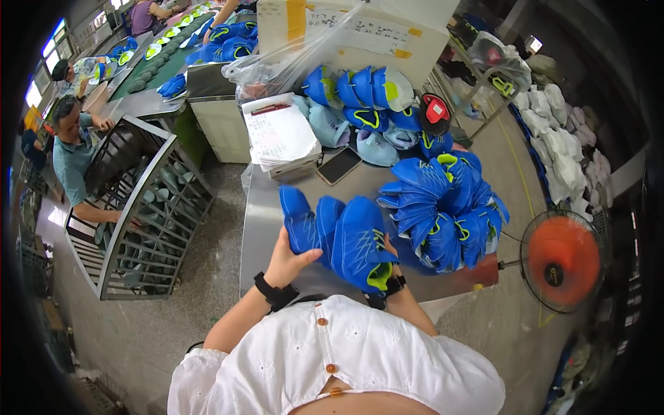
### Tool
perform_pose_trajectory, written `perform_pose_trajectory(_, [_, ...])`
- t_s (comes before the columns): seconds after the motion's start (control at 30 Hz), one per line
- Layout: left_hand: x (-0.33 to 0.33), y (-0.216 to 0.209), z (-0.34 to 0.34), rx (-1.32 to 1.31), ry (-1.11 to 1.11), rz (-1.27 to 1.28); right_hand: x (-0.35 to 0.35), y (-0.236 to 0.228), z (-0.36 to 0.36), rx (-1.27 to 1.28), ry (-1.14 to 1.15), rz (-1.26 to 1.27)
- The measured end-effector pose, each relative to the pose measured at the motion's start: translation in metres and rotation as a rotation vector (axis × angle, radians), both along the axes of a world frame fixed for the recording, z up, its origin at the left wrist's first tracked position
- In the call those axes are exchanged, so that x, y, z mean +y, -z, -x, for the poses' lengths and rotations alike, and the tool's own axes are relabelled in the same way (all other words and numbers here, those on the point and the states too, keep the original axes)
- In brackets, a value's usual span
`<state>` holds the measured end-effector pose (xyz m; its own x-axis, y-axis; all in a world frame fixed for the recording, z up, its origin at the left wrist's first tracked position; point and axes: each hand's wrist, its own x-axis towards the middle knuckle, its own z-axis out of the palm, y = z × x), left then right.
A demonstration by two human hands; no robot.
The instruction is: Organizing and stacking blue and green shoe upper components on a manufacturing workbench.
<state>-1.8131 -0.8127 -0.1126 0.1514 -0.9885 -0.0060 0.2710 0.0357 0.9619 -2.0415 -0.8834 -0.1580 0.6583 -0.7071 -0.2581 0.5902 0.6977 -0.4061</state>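
Between my two hands, over the near edge of the metal table, is a short row of blue shoe uppers (pixel 356 238) with lime-green linings. My left hand (pixel 287 261) grips the left end of the row, thumb in front and fingers partly behind it. At the right end my right hand (pixel 392 250) is mostly hidden by the uppers, with a little of it showing at their side. Just to the right, a ring-shaped pile of similar blue uppers (pixel 418 181) lies on the metal table (pixel 266 207). Both wrists wear black bands.
Papers (pixel 280 135) with a red pen and a phone (pixel 339 166) lie at the table's far left. More uppers (pixel 394 90) and a tape dispenser (pixel 436 111) sit behind. An orange fan (pixel 560 256) stands right. Leftward, a person handles a barred cart (pixel 169 228) beside a conveyor (pixel 162 72).
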Motion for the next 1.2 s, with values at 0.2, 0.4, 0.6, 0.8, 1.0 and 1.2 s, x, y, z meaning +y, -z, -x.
perform_pose_trajectory(0.2, [0.013, 0.044, -0.003, 0.403, 0.029, -0.149, 0.021, 0.048, 0.012, -0.019, 0.059, -0.089])
perform_pose_trajectory(0.4, [0.005, 0.066, -0.007, 0.613, 0.124, -0.162, 0.004, 0.064, 0.006, -0.018, 0.045, 0.038])
perform_pose_trajectory(0.6, [0.017, 0.055, -0.03, 0.537, 0.313, -0.16, 0.006, 0.028, -0.015, 0.281, 0.107, 0.113])
perform_pose_trajectory(0.8, [0.015, 0.062, -0.018, 0.527, 0.434, -0.156, 0.018, 0.017, -0.024, 0.308, 0.17, 0.038])
perform_pose_trajectory(1.0, [0.011, 0.042, -0.021, 0.112, 0.547, -0.23, 0.024, 0.006, -0.023, 0.348, 0.175, 0.071])
perform_pose_trajectory(1.2, [0.014, 0.027, -0.001, 0.262, 0.484, -0.316, 0.029, 0.001, -0.021, 0.321, 0.169, 0.104])
